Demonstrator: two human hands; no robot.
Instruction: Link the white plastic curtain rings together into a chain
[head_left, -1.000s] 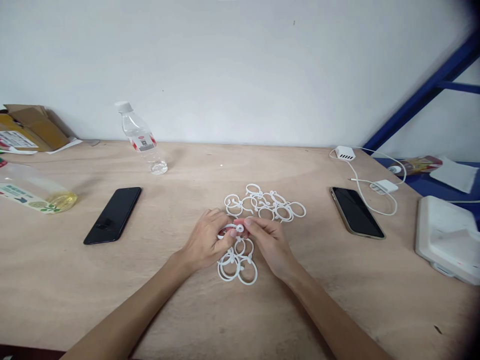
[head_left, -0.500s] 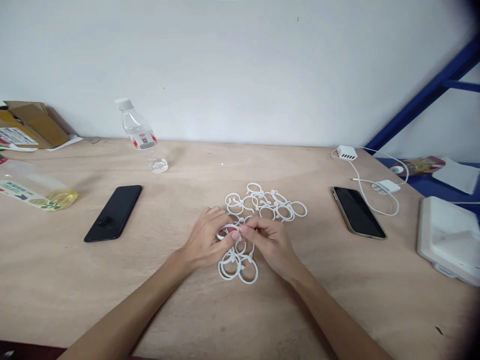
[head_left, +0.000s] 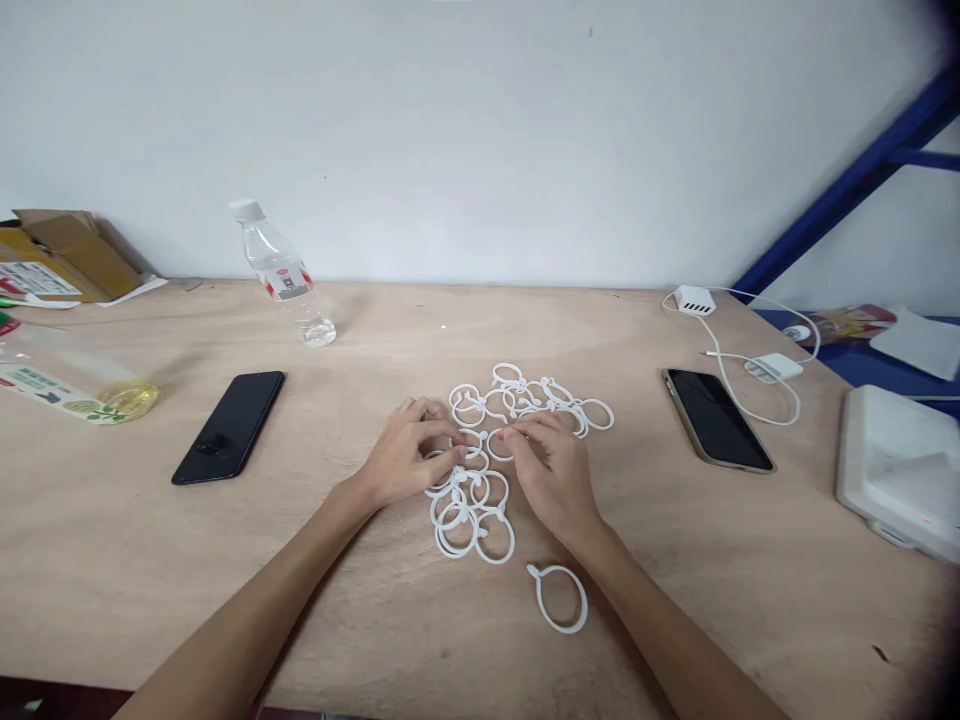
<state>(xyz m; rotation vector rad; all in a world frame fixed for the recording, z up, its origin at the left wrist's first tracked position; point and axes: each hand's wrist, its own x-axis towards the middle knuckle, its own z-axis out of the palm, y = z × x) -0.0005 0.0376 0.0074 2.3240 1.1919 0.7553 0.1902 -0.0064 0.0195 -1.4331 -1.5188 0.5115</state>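
Several white plastic rings with small knobs, like curtain rings (head_left: 495,538), lie in a loose cluster on the wooden table. At the cluster's left side is my left hand (head_left: 412,452), its thumb and index finger a little apart over the rings. On the other side my right hand (head_left: 553,468) has thumb and index finger pinched at the edge of a white ring (head_left: 501,457). A single ring (head_left: 583,605) is apart from the cluster, below my right wrist; whether it rests on the table I cannot tell.
A black phone (head_left: 229,428) and a clear water bottle (head_left: 289,280) are to the left, with a bottle of yellow liquid (head_left: 82,385) and a cardboard box (head_left: 75,255) beyond. Rightward are another phone (head_left: 716,420), a white charger (head_left: 694,300) with cables and a white plastic case (head_left: 900,470).
My hands have moved apart; the ring between them has left my fingers. A single ring now shows below my right wrist. My right hand has come to another ring in the cluster.
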